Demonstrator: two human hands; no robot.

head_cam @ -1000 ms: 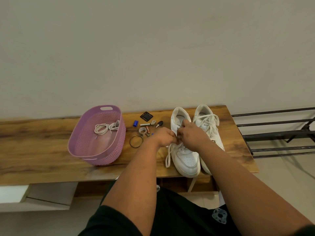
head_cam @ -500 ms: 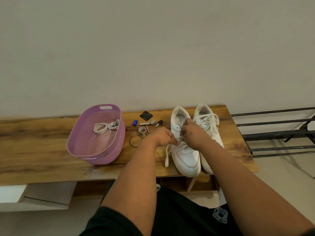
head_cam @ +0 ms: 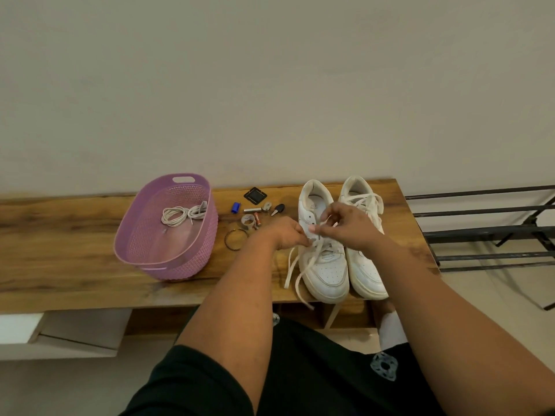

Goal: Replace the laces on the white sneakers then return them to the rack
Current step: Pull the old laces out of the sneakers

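Two white sneakers stand side by side on the wooden bench (head_cam: 60, 250), toes toward me. Both hands work over the left sneaker (head_cam: 326, 265). My left hand (head_cam: 288, 234) pinches the white lace (head_cam: 303, 274) at the shoe's left eyelets. My right hand (head_cam: 348, 223) pinches the same lace over the tongue, a short loop showing between its fingers. Two loose lace ends trail off the left sneaker's side toward the bench's front edge. The right sneaker (head_cam: 366, 271) is laced, partly hidden behind my right hand.
A purple basket (head_cam: 180, 265) with a coil of white laces (head_cam: 183, 214) sits left of the shoes. Small items lie between them: a bracelet (head_cam: 235, 239), batteries, a blue cap, a black square. A black metal rack (head_cam: 486, 229) stands at the right.
My right hand has lifted and moved back over the tongue, pulling the lace up. The left hand stays at the eyelets. The lace ends have shifted on the bench.
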